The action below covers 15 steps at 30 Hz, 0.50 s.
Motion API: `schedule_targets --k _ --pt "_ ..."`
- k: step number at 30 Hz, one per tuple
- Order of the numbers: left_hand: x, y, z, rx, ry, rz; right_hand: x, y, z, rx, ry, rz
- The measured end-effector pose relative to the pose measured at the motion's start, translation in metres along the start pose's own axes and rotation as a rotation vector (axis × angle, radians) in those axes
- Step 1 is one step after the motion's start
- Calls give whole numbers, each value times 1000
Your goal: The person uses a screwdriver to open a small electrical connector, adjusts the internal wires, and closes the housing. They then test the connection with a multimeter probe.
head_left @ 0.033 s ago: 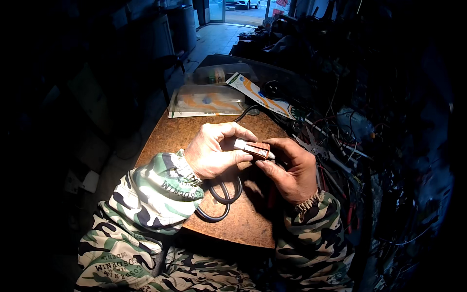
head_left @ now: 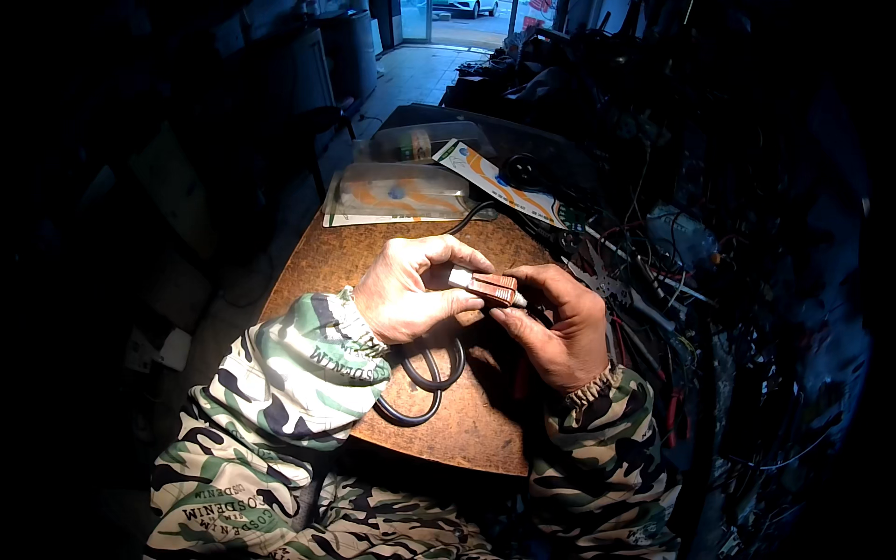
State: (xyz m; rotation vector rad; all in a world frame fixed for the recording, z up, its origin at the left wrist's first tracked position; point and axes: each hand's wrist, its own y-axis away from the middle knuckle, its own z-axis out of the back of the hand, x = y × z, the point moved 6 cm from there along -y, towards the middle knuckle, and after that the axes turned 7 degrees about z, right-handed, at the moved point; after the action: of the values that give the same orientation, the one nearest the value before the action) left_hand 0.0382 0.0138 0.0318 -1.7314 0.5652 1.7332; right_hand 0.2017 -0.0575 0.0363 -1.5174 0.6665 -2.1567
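Though tilted—brown piece between left hand and right hand.

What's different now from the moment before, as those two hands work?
Very little: the small brown-and-white piece seems turned slightly, though which way is hard to tell. Nothing was taken hold of or let go: the left hand and right hand both grip it. The black cable and clear plastic packaging lie as they were.
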Motion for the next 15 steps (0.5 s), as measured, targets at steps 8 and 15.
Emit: schedule_targets --k 8,15 --pt "2 2 0 12 -28 -17 12 -3 1 32 135 88" --pt "-6 4 -3 -38 -203 -100 3 0 -2 43 92 25"
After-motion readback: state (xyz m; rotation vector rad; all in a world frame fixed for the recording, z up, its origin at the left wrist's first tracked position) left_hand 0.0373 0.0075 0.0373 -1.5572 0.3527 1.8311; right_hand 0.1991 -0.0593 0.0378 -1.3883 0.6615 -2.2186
